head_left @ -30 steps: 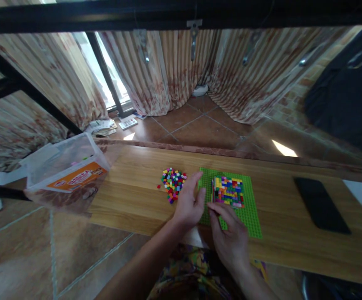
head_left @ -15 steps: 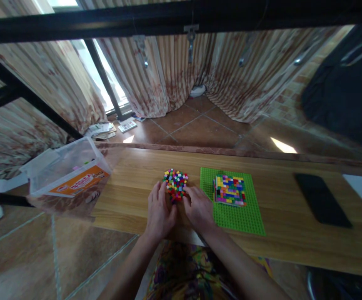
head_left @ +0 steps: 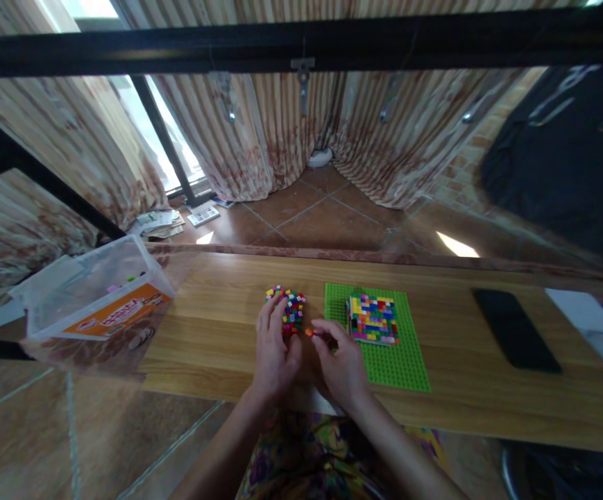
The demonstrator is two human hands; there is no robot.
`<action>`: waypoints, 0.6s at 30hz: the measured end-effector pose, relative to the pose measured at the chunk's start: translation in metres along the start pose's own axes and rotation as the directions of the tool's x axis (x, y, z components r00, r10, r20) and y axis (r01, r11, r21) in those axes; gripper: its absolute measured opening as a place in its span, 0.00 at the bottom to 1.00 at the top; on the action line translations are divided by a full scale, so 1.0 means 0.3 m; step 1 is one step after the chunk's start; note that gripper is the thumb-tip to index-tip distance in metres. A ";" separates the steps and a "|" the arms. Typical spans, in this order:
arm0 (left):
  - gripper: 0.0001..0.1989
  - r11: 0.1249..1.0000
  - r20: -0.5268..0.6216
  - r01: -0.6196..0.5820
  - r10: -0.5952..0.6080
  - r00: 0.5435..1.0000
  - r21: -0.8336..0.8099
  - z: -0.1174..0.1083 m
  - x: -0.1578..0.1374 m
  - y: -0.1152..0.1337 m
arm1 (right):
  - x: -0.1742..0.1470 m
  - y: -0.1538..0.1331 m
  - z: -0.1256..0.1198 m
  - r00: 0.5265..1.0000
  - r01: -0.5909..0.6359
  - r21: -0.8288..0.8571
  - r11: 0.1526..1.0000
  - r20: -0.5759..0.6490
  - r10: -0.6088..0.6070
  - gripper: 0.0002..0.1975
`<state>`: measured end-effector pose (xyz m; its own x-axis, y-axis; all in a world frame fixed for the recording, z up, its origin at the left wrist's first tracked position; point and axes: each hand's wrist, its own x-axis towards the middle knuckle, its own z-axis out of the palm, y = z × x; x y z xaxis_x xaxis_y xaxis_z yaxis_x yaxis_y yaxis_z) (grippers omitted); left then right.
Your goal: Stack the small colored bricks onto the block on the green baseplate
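Observation:
A pile of small multicoloured toy bricks [head_left: 294, 310] lies on the wooden table. Over its left side rests my left hand [head_left: 276, 347], fingers stretched out and hiding part of the pile. Just right of the pile, my right hand [head_left: 341, 355] pinches a small orange-red brick [head_left: 309, 332] between thumb and fingertips. Beyond that hand lies a green studded baseplate [head_left: 395, 371]. A low rectangular block built of many coloured bricks [head_left: 374, 319] stands on the plate's upper middle part.
To the left is a clear plastic bin [head_left: 98, 292] with an orange label and a few bricks inside. A black phone-like slab [head_left: 514, 330] and white paper [head_left: 587, 326] lie on the right of the table [head_left: 202, 326]. A black metal bar [head_left: 259, 48] crosses above.
My right hand has drawn away from the pile toward the right, with an orange-red brick in its fingertips. My left hand has shifted onto the pile. The view has swung slightly right.

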<state>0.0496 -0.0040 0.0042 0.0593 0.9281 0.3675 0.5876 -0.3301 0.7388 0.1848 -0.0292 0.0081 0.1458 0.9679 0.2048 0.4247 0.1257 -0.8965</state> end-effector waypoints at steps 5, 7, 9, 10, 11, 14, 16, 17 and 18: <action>0.11 0.982 0.235 0.052 -0.009 0.972 -0.180 -0.025 -0.021 0.094 | -0.030 -0.037 -0.045 0.998 -0.062 0.072 0.996 0.027 0.060 0.11; 0.10 0.977 0.276 0.085 -0.029 0.961 -0.194 -0.021 -0.029 0.110 | -0.045 -0.044 -0.060 0.996 -0.082 0.060 0.995 0.032 0.080 0.11; 0.10 0.975 0.278 0.106 -0.049 0.959 -0.193 -0.010 -0.040 0.119 | -0.062 -0.043 -0.073 0.995 -0.094 0.036 0.995 0.034 0.093 0.12; 0.09 0.975 0.275 0.109 -0.053 0.960 -0.192 -0.002 -0.046 0.123 | -0.070 -0.040 -0.078 0.995 -0.099 0.024 0.995 0.031 0.098 0.12; 0.09 0.975 0.270 0.109 -0.054 0.961 -0.192 0.006 -0.053 0.128 | -0.078 -0.037 -0.084 0.994 -0.105 0.014 0.994 0.022 0.105 0.13; 0.10 0.977 0.265 0.105 -0.053 0.963 -0.187 0.031 -0.075 0.149 | -0.098 -0.024 -0.099 0.990 -0.135 -0.012 0.991 -0.031 0.135 0.13; 0.10 0.979 0.273 0.101 -0.049 0.961 -0.178 0.048 -0.086 0.165 | -0.109 -0.016 -0.113 0.988 -0.144 -0.025 0.989 -0.051 0.142 0.13; 0.10 0.979 0.273 0.098 -0.047 0.961 -0.177 0.056 -0.088 0.171 | -0.113 -0.011 -0.121 0.989 -0.137 -0.032 0.990 -0.059 0.135 0.13; 0.09 0.979 0.268 0.099 -0.049 0.962 -0.176 0.064 -0.089 0.176 | -0.116 -0.006 -0.131 0.991 -0.123 -0.038 0.992 -0.066 0.120 0.14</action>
<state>0.0945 -0.0429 0.0227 0.2448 0.9552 0.1661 0.4395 -0.2621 0.8592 0.2142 -0.0715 0.0180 0.2540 0.9596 0.1212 0.4377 -0.0023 -0.8991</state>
